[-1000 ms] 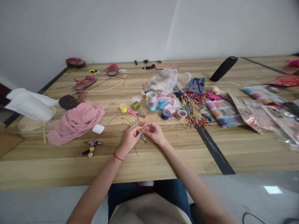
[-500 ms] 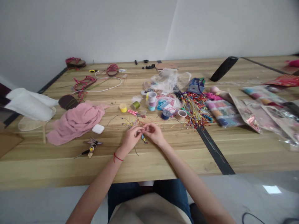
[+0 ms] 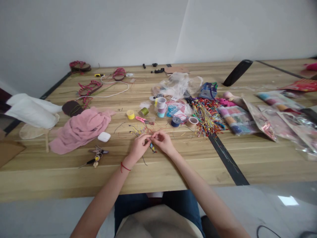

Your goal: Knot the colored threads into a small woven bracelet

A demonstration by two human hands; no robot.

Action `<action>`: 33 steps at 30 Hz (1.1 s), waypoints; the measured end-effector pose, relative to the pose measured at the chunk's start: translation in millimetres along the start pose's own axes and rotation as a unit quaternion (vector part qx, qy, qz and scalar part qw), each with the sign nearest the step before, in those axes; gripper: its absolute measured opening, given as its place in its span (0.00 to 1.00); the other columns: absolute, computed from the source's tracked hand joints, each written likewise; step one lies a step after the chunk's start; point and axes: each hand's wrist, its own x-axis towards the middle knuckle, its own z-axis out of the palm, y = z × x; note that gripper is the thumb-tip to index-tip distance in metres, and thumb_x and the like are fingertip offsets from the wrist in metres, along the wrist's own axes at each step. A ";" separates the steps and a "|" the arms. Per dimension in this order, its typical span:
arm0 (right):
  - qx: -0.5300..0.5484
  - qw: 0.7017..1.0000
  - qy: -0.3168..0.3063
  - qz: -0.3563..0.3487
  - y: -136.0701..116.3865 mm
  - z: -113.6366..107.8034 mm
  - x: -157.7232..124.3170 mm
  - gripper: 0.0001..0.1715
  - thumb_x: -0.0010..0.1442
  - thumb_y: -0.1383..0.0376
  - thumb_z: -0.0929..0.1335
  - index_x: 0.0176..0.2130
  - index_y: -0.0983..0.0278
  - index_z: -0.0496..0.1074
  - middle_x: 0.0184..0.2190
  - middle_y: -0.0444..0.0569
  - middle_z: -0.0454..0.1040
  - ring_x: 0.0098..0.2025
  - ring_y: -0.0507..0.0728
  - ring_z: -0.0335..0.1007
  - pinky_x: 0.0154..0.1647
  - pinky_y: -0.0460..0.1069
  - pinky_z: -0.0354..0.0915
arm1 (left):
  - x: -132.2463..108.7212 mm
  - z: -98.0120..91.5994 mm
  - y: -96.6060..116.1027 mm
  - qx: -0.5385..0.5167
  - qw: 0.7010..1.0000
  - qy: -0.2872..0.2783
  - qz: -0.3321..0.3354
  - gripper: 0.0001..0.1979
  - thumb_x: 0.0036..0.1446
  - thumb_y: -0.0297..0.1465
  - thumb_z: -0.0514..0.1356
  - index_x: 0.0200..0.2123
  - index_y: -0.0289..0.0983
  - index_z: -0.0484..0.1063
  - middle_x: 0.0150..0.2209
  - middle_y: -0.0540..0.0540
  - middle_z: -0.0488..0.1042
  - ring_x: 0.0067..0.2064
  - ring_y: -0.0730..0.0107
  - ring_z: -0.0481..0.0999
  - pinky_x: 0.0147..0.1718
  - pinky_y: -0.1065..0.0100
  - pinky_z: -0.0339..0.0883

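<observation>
My left hand [image 3: 138, 147] and my right hand [image 3: 161, 142] meet over the wooden table [image 3: 173, 165], fingertips pinched together on a small multicoloured braided cord piece [image 3: 152, 146] that hangs between them. A red string is tied round my left wrist. Loose thread ends [image 3: 137, 129] lie just beyond my fingers. Behind them stand several thread spools [image 3: 161, 105], a blue spool [image 3: 175, 122] and small pink scissors [image 3: 143, 120]. What exactly the fingertips grip is partly hidden.
A pink cloth [image 3: 80, 129] and a white earbud case [image 3: 104, 137] lie to the left, with a keyring [image 3: 96, 156] nearer me. A heap of coloured cords [image 3: 207, 116] and plastic packets [image 3: 269, 114] fill the right. A black strip [image 3: 226, 158] crosses the table.
My hands have closed in slightly on each other and keep working the cord piece in place. Nothing else on the table has moved.
</observation>
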 end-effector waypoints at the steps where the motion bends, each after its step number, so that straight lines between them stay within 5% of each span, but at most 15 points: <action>1: 0.003 1.000 -0.002 0.002 -0.7 0.1 -0.2 0.13 0.49 0.56 0.74 0.28 0.62 0.71 0.27 0.45 0.71 0.29 0.53 0.67 0.32 0.49 0.66 | 0.2 0.0 0.2 -0.001 1.000 0.000 0.002 0.11 0.54 0.20 0.59 0.40 0.36 0.75 0.32 0.51 0.72 0.21 0.82 0.57 0.23 0.76 0.55; 14: 0.095 0.994 -0.021 0.057 -4.8 0.6 -0.8 0.21 0.43 0.55 0.78 0.31 0.62 0.69 0.29 0.45 0.74 0.32 0.55 0.73 0.36 0.51 0.71 | -0.9 -0.6 -1.7 0.030 0.999 -0.016 0.019 0.12 0.55 0.19 0.59 0.41 0.37 0.74 0.36 0.49 0.73 0.26 0.78 0.65 0.28 0.74 0.61; 33: 0.116 0.990 0.005 0.082 -1.7 0.9 0.8 0.25 0.39 0.54 0.79 0.31 0.61 0.68 0.29 0.45 0.74 0.31 0.55 0.74 0.37 0.52 0.73 | 1.0 -0.3 -1.0 -0.002 1.000 -0.004 0.005 0.11 0.54 0.19 0.60 0.40 0.37 0.74 0.33 0.51 0.72 0.23 0.80 0.60 0.25 0.76 0.58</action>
